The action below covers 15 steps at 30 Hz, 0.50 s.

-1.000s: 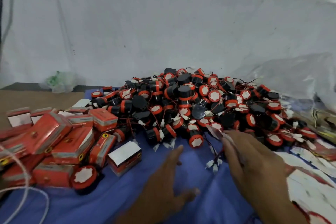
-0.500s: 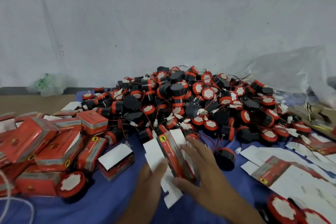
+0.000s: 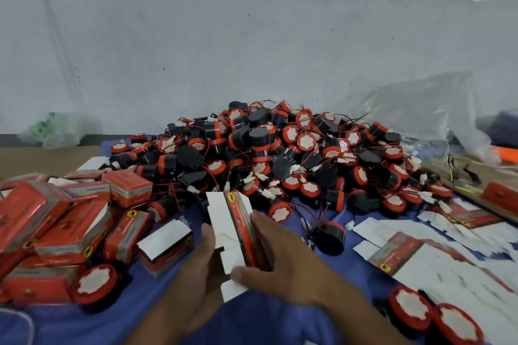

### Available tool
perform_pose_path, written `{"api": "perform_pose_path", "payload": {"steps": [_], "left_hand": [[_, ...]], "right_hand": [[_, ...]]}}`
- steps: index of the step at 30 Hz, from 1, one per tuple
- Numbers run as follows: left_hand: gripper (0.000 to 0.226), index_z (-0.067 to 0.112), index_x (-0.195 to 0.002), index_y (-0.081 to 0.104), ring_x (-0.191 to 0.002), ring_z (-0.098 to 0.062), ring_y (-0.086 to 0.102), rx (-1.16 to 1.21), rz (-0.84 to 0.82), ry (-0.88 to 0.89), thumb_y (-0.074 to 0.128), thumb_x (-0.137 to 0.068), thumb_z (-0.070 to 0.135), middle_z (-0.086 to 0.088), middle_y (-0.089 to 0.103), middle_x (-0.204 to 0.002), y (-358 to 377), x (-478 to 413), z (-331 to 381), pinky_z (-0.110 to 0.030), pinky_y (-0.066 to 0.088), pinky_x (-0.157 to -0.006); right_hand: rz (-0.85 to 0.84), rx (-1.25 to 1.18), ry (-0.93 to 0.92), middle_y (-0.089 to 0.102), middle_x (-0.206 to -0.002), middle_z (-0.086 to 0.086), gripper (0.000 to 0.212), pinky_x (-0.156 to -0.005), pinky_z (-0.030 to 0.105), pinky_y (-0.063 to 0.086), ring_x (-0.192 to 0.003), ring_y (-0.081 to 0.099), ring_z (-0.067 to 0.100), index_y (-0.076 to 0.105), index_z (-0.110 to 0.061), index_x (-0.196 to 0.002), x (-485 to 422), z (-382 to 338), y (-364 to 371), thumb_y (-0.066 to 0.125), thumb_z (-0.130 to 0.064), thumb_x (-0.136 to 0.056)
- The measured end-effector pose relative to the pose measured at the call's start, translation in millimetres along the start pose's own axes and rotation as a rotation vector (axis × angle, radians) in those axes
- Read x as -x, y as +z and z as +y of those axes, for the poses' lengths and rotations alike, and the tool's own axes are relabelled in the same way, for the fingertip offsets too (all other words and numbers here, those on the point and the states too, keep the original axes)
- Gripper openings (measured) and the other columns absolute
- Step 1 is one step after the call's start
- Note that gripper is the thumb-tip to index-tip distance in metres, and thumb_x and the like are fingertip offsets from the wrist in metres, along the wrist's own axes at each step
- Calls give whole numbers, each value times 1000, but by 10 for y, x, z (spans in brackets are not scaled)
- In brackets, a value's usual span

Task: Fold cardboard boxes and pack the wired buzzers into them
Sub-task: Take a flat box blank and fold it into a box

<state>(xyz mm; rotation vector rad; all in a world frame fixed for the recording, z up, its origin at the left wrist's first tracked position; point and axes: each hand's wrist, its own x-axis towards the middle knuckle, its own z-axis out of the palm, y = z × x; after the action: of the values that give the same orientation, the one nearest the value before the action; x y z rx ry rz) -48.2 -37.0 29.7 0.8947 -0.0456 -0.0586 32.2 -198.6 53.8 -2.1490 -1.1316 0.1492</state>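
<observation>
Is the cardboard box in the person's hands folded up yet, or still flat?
Still unfolded: the cardboard box shows white flaps spread beside its red panel, gripped by the left hand and right hand.

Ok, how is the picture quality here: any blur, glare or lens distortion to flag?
Head view: lighting flat and dim, no hard shadows or glare; head view: wide-angle bending at the edges, where the red folded cardboard boxes on the left look smeared; head view: the pile of black and red round buzzers and the flat red and white cardboard box are fairly sharp.
</observation>
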Motion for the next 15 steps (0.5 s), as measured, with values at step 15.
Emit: {"api": "perform_pose_path", "payload": {"steps": [15], "left_hand": [[132,23,-153,27,-116,-23,64,-434,96,180,91,-45,63,-4,66,-127,-123,-20,23,-33,54,-85]], "right_hand": [[-153,-971,146,73,-113,-1,80,-84,30,56,-104,70,21,38,-10,-134,-23,101,157,88,-13,-72]]}}
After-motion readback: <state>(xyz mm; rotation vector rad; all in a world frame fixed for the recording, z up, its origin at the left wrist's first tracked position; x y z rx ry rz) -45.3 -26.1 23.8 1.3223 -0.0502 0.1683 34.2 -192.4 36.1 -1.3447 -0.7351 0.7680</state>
